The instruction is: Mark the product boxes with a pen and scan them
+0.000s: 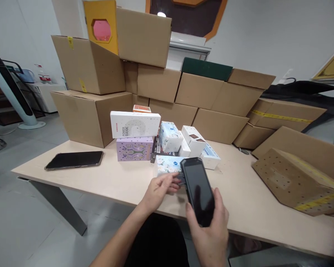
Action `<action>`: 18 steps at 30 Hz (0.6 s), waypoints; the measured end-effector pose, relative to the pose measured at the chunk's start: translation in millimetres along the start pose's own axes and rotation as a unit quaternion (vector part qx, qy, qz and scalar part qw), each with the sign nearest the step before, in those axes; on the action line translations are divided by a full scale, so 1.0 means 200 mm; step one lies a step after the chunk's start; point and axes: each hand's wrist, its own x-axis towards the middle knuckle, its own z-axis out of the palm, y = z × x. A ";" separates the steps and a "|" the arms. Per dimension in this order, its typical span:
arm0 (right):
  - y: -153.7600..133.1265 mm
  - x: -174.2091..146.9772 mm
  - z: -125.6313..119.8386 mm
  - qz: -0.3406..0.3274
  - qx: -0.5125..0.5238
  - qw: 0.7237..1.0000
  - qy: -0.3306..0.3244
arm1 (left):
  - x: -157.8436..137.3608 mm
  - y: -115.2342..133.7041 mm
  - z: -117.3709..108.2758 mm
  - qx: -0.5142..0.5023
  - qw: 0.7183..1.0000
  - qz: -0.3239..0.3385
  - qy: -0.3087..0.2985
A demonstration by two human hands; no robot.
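My right hand (213, 230) grips a black rugged phone (199, 191) by its lower part, screen facing me and tilted, above the table's front edge. Close to the phone's upper left side, my left hand (161, 189) has its fingers drawn together around a small dark piece (180, 178), too blurred to name. Just behind the phone lies a floral tissue pack (167, 164). Another floral tissue pack (170, 136) rests higher in the pile. A white power bank box (136, 125) stands on a purple patterned box (135, 149).
A second phone (75, 160) lies flat on the table (122, 185) at the left. White boxes (193, 141) are piled at the centre. Stacked cardboard boxes (158, 83) wall off the back, and a dotted carton (295, 181) sits at the right. A tower fan (13, 92) stands on the floor.
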 end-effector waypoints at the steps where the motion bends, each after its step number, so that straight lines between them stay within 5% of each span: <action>1: -0.04 -0.02 0.04 -0.029 0.009 1.000 0.006 | 0.00 0.00 0.00 -0.096 0.995 -0.032 -0.001; 6: -0.14 -0.08 0.18 -0.121 0.023 0.992 0.035 | 0.00 0.03 0.00 -0.314 0.946 -0.076 -0.010; 18: -0.15 -0.06 0.18 -0.127 0.014 0.991 0.043 | 0.03 0.13 0.08 -0.395 0.913 -0.083 0.051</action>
